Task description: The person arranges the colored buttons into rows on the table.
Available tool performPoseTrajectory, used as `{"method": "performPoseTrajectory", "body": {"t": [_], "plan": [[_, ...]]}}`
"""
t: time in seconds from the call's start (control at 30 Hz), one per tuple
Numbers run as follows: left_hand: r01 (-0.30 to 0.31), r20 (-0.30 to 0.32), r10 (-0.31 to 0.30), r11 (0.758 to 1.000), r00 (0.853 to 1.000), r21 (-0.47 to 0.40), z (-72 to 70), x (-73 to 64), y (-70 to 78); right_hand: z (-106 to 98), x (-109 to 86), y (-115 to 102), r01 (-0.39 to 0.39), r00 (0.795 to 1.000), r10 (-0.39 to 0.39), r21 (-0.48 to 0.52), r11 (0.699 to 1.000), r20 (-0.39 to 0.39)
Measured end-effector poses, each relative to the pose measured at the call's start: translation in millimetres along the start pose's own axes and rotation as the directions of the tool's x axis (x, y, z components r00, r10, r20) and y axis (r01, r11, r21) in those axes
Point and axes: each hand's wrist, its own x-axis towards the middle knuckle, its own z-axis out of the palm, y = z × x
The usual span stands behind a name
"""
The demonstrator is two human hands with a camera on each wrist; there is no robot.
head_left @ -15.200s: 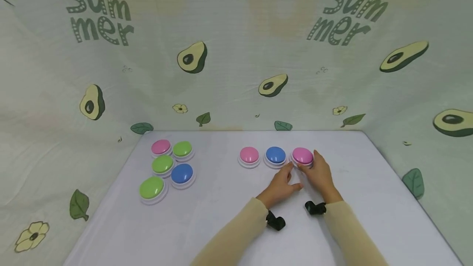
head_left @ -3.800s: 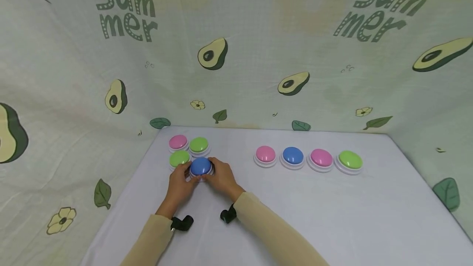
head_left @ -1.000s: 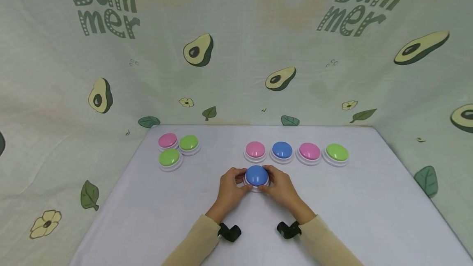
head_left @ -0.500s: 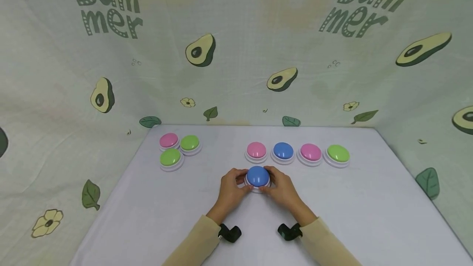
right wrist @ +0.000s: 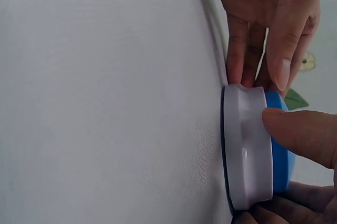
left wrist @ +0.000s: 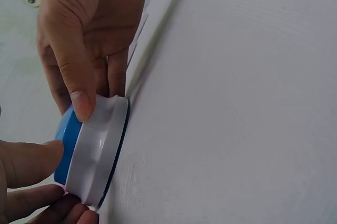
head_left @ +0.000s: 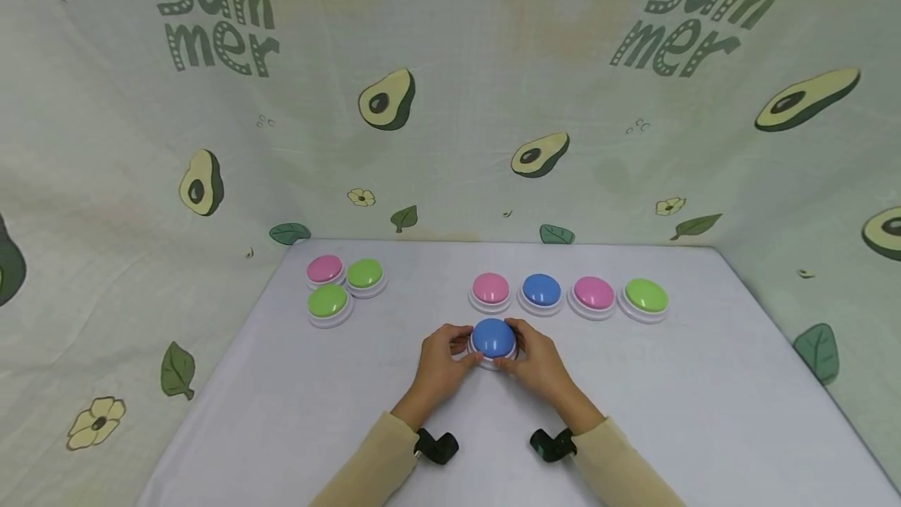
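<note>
Both hands grip one blue push button (head_left: 493, 338) with a white round base, in front of the row's left part in the head view. My left hand (head_left: 438, 366) holds its left side, thumb at the near edge and the other fingers round the far side. From the right, my right hand (head_left: 540, 362) holds it the same way. In the left wrist view the white base (left wrist: 95, 155) stands level, its dark underside at or just over the white cloth. The right wrist view shows thumbs against the rim of the blue dome (right wrist: 281, 155).
Behind the hands runs a row: a pink button (head_left: 490, 289), a blue button (head_left: 541, 290), a magenta button (head_left: 594, 293) and a green button (head_left: 646, 296). Far left, a pink button (head_left: 324, 268) and two green ones, the far green button (head_left: 364, 274) and near green button (head_left: 327, 301), cluster together.
Since the oldest frame, a green button has joined the row's right end. The held blue button has come from the left cluster to the middle. Over the last second the hands stay almost still.
</note>
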Motion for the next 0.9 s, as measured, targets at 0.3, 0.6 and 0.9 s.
{"method": "performPoseTrajectory", "body": {"t": [0.3,0.6,0.9], "plan": [[0.004,-0.011,-0.004,1.0,1.0,0.022,-22.4,-4.8,-5.3,2,2.6,-8,0.024,0.998,-0.025,-0.023,0.999,-0.05],[0.037,-0.087,-0.034,0.999,0.996,0.033,-67.1,-9.8,-20.7,10,8.2,-26,0.16,0.973,-0.163,-0.033,0.987,-0.162],[0.094,-0.221,-0.071,0.991,0.973,0.097,-122.9,-8.5,-37.5,44,22.8,-64,0.23,0.973,-0.23,0.033,0.973,-0.006]]}}
